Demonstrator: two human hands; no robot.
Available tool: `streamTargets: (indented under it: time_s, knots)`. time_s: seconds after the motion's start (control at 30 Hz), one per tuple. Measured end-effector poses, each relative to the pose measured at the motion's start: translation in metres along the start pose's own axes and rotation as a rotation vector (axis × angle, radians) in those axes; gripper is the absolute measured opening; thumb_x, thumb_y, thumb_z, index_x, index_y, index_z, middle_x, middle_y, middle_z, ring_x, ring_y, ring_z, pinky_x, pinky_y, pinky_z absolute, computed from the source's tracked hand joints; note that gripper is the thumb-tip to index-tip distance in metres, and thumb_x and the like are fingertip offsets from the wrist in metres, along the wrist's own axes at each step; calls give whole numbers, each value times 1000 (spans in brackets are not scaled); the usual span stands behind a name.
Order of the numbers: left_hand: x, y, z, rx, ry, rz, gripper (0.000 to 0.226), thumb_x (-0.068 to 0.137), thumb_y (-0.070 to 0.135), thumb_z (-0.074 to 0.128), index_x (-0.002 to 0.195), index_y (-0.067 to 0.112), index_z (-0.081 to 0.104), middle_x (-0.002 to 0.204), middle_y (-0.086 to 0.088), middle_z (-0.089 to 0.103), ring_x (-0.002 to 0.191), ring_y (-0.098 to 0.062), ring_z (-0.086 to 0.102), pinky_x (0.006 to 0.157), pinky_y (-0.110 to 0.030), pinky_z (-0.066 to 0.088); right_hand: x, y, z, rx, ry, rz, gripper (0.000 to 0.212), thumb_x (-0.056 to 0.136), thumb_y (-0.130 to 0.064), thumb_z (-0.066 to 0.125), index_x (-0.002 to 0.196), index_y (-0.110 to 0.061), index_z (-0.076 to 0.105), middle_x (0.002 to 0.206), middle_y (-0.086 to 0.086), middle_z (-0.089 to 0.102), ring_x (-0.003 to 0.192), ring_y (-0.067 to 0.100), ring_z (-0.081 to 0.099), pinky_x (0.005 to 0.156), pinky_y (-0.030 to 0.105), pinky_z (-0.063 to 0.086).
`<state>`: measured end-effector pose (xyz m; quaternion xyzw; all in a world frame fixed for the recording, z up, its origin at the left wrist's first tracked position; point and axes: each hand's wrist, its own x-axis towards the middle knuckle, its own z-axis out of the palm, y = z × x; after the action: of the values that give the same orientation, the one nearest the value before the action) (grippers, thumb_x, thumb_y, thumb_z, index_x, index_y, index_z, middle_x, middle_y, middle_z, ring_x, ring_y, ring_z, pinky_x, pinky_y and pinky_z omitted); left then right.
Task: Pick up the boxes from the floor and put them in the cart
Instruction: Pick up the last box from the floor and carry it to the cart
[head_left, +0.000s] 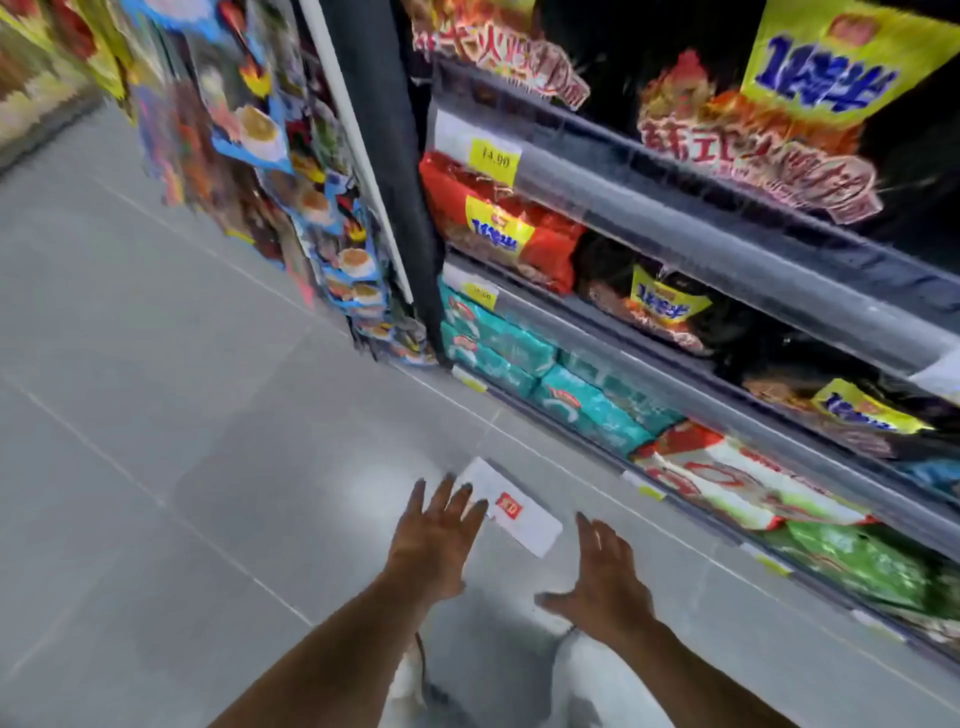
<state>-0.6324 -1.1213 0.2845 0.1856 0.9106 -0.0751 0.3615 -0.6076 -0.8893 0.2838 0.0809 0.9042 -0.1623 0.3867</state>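
a: where's the box?
b: lower middle of the frame, lying flat on the grey floor, just in front of the bottom shelf. it's white with a small red mark on top, and it lies slantwise.

a: and the hands?
b: both low in the frame, reaching toward the box. the left hand is spread wide, palm down, fingers fanned. its fingertips overlap the box's left end in the picture; whether they touch it, i can't tell.

a: the right one?
b: the right hand is also spread, thumb stuck out to the left, holding nothing. it sits just to the right of and below the box, apart from it.

a: what's around?
b: shelves fill the right side, packed with noodle packs: red and black ones higher up, teal ones lower, green at far right. a yellow price tag sits on a shelf edge, upper middle. the upper left is blurred, more packs there. no cart in view.
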Motion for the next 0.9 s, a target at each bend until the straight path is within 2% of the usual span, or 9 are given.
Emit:
streamTargets:
  time_s: [0.1,0.3,0.4,0.53,0.63,0.7,0.8,0.83,0.9]
  knots:
    - [59,-9,30,68,2,93,111,86,54,72,164,24,-2,172,-9,-8,157,-34,-15,121,-62,-9,46,5,36,-12,10,61,130,68,-78,75,161,-34,-3,172,0,-2,157,30,6,114,58,41]
    - [168,-22,95,87,135,269,109,84,54,75,163,26,5,173,-6,1,158,-33,-9,122,-63,-7,139,8,106,-51,49,110,131,69,-81,72,160,-34,-9,172,0,-7,157,31,6,113,59,42]
    - [217,-24,123,123,128,294,114,82,58,76,163,27,2,173,-5,-4,158,-33,-11,121,-69,-6,182,12,139,-66,43,110,133,68,-81,73,160,-37,-12,171,-2,-9,157,31,3,114,63,39]
    - [266,-28,161,140,186,286,106,86,50,74,164,26,7,173,-6,0,158,-35,-5,118,-71,-6,233,18,181,-20,63,111,131,69,-80,73,158,-39,-14,171,-5,-10,158,31,1,114,66,36]
    - [282,-28,179,142,218,264,97,91,44,72,164,24,12,173,-7,5,158,-36,0,119,-74,6,252,22,201,16,71,113,126,72,-76,74,159,-38,-10,171,-5,-2,156,31,7,114,62,38]
    - [288,-29,190,113,227,280,95,87,40,79,162,18,24,170,-11,20,156,-40,15,117,-74,19,259,22,212,19,110,105,119,75,-69,77,158,-36,-1,167,-5,13,150,28,19,110,54,46]
    - [294,-34,199,57,230,356,95,60,31,100,141,5,57,140,-20,60,127,-46,57,91,-66,55,263,21,217,28,172,100,102,78,-60,78,154,-32,17,152,-6,37,136,22,35,99,43,56]
    - [296,-35,201,28,250,365,93,56,29,102,136,3,61,132,-21,65,117,-45,64,82,-61,60,263,21,218,27,180,100,98,78,-58,78,153,-31,20,148,-7,40,133,20,37,97,41,57]
    - [293,-35,196,-20,234,363,90,59,28,100,136,3,61,129,-19,66,111,-41,65,78,-55,63,261,21,214,22,181,100,95,78,-58,78,151,-31,24,145,-8,43,131,19,39,94,40,58]
